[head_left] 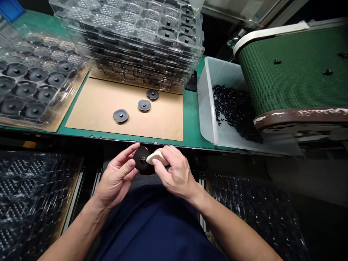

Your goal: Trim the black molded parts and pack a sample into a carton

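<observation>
Between the hands, a black, round, plastic-looking disc [139, 166]: the left hand [116, 177] grips it by the edge, the right hand [176, 172] pinches a cream-white, wedge-shaped pad [158, 158] over its face, right beside the hub [142, 158]! Just beyond, three dark grey, rounded discs [144, 105] lie on a tan cardboard sheet [95, 105].

Factory setting: green conveyor belt [296, 69], stacked clear parts trays [136, 47].

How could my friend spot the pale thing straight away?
Find the green table, then look just below its near edge. There, the left hand holds a dark disc. The right hand pinches the pale thing, its cream colour setting it apart from the disc.
</observation>
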### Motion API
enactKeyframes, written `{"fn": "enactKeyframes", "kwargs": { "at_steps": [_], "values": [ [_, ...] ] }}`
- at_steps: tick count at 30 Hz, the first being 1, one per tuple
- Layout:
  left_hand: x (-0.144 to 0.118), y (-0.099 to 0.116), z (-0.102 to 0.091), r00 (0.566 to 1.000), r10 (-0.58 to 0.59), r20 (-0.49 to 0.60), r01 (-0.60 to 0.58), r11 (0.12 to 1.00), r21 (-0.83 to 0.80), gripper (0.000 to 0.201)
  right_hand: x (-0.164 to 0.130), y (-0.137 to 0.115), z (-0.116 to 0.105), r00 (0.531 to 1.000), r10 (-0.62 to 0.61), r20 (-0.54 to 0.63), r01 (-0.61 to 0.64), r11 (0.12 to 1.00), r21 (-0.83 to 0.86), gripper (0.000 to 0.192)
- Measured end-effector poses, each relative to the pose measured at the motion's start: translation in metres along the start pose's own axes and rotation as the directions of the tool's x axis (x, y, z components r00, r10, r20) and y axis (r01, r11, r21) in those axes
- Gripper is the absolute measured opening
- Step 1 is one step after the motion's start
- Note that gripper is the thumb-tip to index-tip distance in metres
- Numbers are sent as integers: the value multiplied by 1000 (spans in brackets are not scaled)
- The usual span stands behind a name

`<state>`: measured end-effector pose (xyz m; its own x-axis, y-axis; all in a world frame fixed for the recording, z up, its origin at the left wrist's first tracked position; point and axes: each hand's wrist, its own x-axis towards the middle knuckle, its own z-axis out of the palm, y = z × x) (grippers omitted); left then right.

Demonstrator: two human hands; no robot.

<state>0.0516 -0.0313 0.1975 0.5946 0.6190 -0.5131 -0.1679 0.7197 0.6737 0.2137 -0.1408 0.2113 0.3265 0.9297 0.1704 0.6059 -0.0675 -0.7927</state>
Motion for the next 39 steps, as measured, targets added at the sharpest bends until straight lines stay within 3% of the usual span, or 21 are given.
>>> {"fn": "enactKeyframes", "kwargs": {
  "at_steps": [2, 5, 10, 12, 14, 17, 19, 21, 24, 27, 29, 33, 39],
  "values": [
    [0, 1, -4, 990, -137, 33, 137, 990, 22, 55, 2, 3, -3, 996, -80, 32, 83, 992, -97, 18],
    [-1, -3, -9, 957, -276, 84, 275, 961, 22, 48, 5, 7, -6, 972, -205, 111, 217, 970, -108, 19],
    [-5, -15, -12, 899, -414, 144, 420, 907, -14, 40, 9, 10, -7, 889, -402, 219, 411, 912, 6, 25],
    [-5, -16, -11, 884, -429, 185, 444, 895, -47, 40, 9, 10, -6, 860, -465, 211, 472, 881, 23, 25],
    [-4, -15, -10, 916, -358, 179, 379, 920, -101, 40, 8, 9, -3, 900, -419, 116, 426, 904, -43, 22],
    [2, -13, -9, 994, -101, 41, 105, 987, -124, 52, 4, 4, 3, 997, -70, -19, 69, 997, -41, 17],
    [6, -14, -8, 999, 46, -25, -47, 998, -51, 60, 3, -2, 7, 980, 185, 73, -193, 974, 116, 22],
    [7, -15, -6, 989, 144, -32, -144, 989, 24, 60, 3, -11, 9, 945, 289, 154, -321, 909, 265, 24],
    [5, -14, -3, 961, 276, -5, -275, 959, 73, 57, 6, -24, 10, 966, 253, 63, -258, 895, 365, 20],
    [-1, -5, 0, 936, 351, -9, -350, 935, 55, 57, 11, -25, 9, 992, 124, -9, -118, 960, 255, 14],
    [-4, 1, -1, 945, 326, -12, -326, 945, 36, 57, 13, -19, 7, 998, 55, -43, -51, 994, 101, 16],
    [-9, 5, -10, 990, 139, 40, -140, 989, 38, 53, 15, -9, 3, 996, -56, -65, 46, 989, -144, 19],
    [-8, -6, -24, 973, -114, 199, 114, 993, 11, 42, 12, -13, -3, 978, -194, 75, 205, 957, -204, 22]
  ]
}}
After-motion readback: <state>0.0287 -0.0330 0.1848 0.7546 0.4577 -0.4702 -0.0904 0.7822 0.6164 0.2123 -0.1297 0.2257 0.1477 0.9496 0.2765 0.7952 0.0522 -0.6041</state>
